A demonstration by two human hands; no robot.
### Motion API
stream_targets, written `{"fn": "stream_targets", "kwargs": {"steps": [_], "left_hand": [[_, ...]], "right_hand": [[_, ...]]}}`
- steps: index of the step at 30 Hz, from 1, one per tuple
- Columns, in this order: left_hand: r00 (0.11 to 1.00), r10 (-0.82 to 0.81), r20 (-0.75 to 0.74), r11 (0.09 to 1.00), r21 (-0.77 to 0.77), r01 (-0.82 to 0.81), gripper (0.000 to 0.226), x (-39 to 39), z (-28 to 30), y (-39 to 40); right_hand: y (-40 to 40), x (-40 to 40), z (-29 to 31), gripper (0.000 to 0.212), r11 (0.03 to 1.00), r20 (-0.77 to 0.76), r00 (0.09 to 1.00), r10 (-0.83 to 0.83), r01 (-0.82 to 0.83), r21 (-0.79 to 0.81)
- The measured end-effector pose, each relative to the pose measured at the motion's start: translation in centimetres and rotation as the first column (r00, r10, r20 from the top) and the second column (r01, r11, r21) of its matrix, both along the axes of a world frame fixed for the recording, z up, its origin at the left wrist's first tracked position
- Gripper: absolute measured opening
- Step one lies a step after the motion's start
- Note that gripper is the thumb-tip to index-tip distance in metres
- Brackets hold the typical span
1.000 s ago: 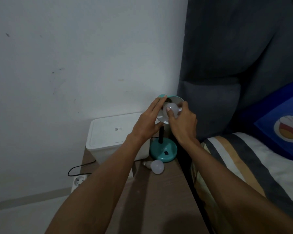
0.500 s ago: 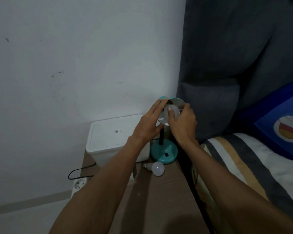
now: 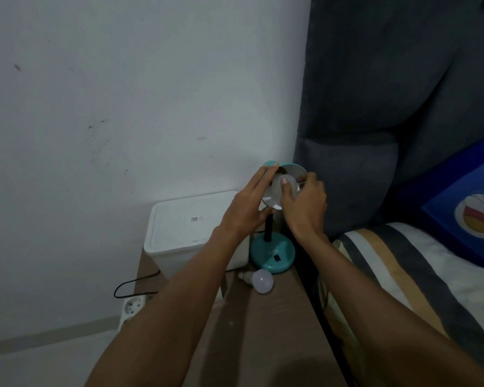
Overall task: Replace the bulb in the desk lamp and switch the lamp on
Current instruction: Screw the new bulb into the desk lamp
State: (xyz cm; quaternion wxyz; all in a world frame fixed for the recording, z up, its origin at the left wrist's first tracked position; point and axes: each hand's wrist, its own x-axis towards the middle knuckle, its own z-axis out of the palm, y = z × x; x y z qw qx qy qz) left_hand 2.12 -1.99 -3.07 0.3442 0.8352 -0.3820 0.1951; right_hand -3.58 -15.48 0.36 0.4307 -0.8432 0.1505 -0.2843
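A teal desk lamp stands at the far end of the bedside table, its round base point(image 3: 273, 255) on the wood and its shade point(image 3: 294, 170) tilted toward me. My left hand point(image 3: 249, 205) grips the shade's left rim. My right hand point(image 3: 303, 203) has its fingers closed around a white bulb point(image 3: 280, 185) that sits inside the shade. A second white bulb point(image 3: 259, 280) lies on its side on the table in front of the lamp base. The lamp is unlit.
A white lidded box point(image 3: 193, 233) stands left of the lamp. The wooden table point(image 3: 263, 331) runs toward me. A black cable and a wall socket strip point(image 3: 132, 307) lie at floor level on the left. A grey headboard and striped bedding point(image 3: 403, 275) are on the right.
My right hand has shifted its fingers a little on the bulb in the shade. My left hand stays on the rim. The loose bulb has not moved.
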Motion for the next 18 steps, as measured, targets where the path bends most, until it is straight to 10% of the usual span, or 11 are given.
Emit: {"fn": "stream_targets", "kwargs": {"steps": [18], "left_hand": [[1.0, 0.014, -0.012, 1.0, 0.007, -0.013, 0.094, 0.07, -0.15, -0.1]], "right_hand": [[0.2, -0.26, -0.61, 0.047, 0.989, 0.033, 0.995, 0.097, -0.093, -0.111]]}}
